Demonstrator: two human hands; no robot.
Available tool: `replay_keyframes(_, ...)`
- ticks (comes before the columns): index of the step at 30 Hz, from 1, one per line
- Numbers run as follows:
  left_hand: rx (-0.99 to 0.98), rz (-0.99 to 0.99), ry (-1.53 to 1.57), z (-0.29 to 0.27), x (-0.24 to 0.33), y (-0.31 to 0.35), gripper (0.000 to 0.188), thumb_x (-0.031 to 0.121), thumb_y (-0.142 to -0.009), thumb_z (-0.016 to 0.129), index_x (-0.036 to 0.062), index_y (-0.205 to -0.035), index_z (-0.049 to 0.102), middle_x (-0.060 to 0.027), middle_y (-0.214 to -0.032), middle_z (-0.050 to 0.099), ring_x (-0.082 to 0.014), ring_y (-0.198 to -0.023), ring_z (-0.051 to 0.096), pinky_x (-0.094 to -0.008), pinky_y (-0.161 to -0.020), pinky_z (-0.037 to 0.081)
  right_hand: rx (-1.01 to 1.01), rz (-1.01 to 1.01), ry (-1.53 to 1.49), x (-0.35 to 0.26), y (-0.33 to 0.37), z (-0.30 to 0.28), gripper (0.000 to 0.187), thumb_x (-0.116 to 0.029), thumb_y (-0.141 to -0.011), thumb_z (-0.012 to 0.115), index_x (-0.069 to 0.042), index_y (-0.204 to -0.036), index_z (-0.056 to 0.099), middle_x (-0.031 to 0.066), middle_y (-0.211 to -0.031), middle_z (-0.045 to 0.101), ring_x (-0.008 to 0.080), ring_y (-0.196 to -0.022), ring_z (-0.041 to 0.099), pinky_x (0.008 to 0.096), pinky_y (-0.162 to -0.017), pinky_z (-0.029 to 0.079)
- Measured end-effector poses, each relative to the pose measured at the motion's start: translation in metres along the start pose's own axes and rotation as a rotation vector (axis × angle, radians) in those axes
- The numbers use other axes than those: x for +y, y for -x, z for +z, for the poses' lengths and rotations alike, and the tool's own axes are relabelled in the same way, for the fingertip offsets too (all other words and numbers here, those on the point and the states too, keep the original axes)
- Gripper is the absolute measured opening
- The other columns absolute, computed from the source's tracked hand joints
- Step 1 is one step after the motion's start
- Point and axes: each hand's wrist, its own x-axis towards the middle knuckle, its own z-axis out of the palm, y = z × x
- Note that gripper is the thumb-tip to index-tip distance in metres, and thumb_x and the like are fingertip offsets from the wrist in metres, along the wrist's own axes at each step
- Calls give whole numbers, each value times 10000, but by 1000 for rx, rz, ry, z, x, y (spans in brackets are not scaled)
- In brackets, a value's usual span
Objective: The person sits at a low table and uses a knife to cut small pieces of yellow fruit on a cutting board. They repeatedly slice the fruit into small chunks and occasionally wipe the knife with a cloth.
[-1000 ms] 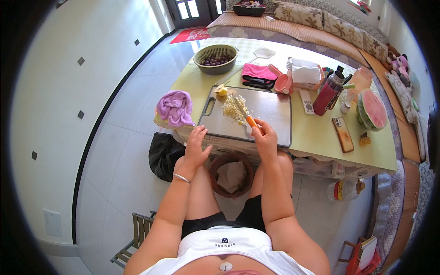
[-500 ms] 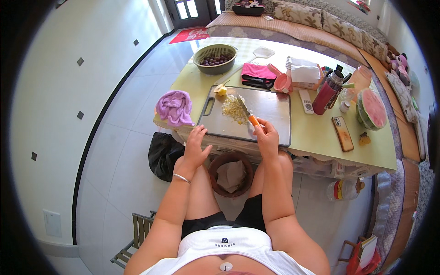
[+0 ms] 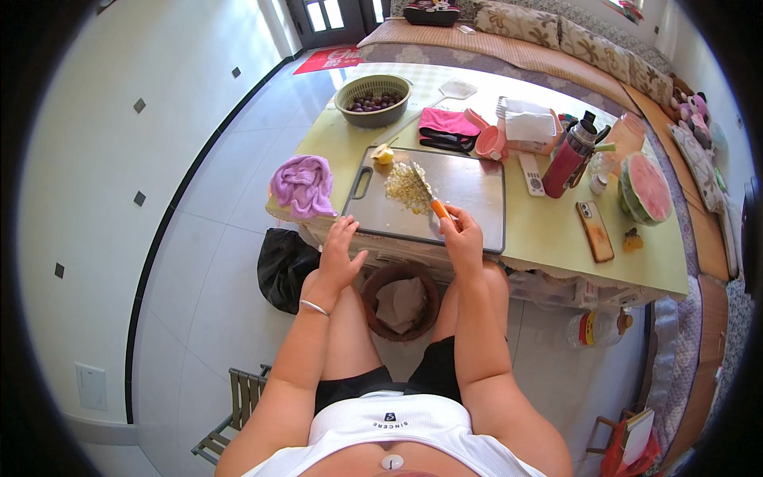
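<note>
My right hand [image 3: 462, 236] is closed round the orange handle of a knife [image 3: 434, 200]. Its blade points away from me and lies over a heap of finely chopped pale pieces [image 3: 405, 189] on the cutting board [image 3: 469, 191]. At the board's far left part rests a cut piece of yellow-skinned fruit [image 3: 383, 154]. Resting near the board's near left corner, my left hand [image 3: 340, 250] holds nothing, its fingers stretched out at the table edge. A silver bangle circles that wrist.
Left of the board lies a purple cloth [image 3: 302, 186]. Behind it stands a green colander [image 3: 373, 119] with dark round fruit. To the right are a remote [image 3: 531, 175], a red thermos [image 3: 568, 163], a phone [image 3: 594, 230] and a cut watermelon [image 3: 648, 191]. A bin [image 3: 369, 316] stands between my knees.
The knife blade has shifted very slightly over the chopped pieces. Otherwise nothing visibly differs; my left hand stays in the same place.
</note>
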Motion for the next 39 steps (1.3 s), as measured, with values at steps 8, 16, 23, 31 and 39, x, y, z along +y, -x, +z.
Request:
replay_keyframes(8, -4, -3, -10, 0, -1, -1, 611, 126, -732, 773, 11, -1297, 571, -188, -1428, 510, -380, -1369, 423, -453, -1161, 326, -60, 30, -44, -3, 0, 5, 312, -100, -917, 631, 23, -1203, 654, 28, -858, 658, 72, -722, 584, 227, -679, 482)
replay_keyframes(16, 2, -3, 3, -1, 1, -1, 606, 119, -732, 768, 9, -1295, 573, -191, -1421, 515, -381, -1363, 428, -457, -1162, 327, -88, 40, -48, -4, 2, 7, 310, -106, -917, 624, 6, -1203, 662, 32, -871, 676, 71, -741, 603, 218, -673, 476)
replay_keyframes(23, 6, 2, -2, 0, -2, 0, 610, 120, -728, 770, 16, -1295, 569, -188, -1419, 515, -379, -1367, 424, -455, -1161, 326, -100, 20, -129, -11, 7, 5, 317, -108, -911, 634, 15, -1202, 665, 40, -897, 690, 66, -744, 603, 216, -663, 476)
replay_keyframes(31, 9, 0, 0, 0, -3, 0, 613, 118, -724, 772, 18, -1294, 570, -185, -1423, 515, -380, -1363, 429, -453, -1155, 331, -127, 3, -87, -10, 6, 7, 323, -84, -908, 633, 15, -1214, 662, 38, -934, 687, 71, -760, 602, 217, -693, 483)
replay_keyframes(39, 12, 5, -11, 0, -2, -1, 613, 112, -721, 776, 18, -1292, 573, -185, -1422, 517, -379, -1362, 430, -455, -1157, 331, -74, -44, -105, -8, 7, 13, 323, -90, -922, 623, 8, -1229, 650, 18, -890, 663, 61, -743, 566, 210, -678, 457)
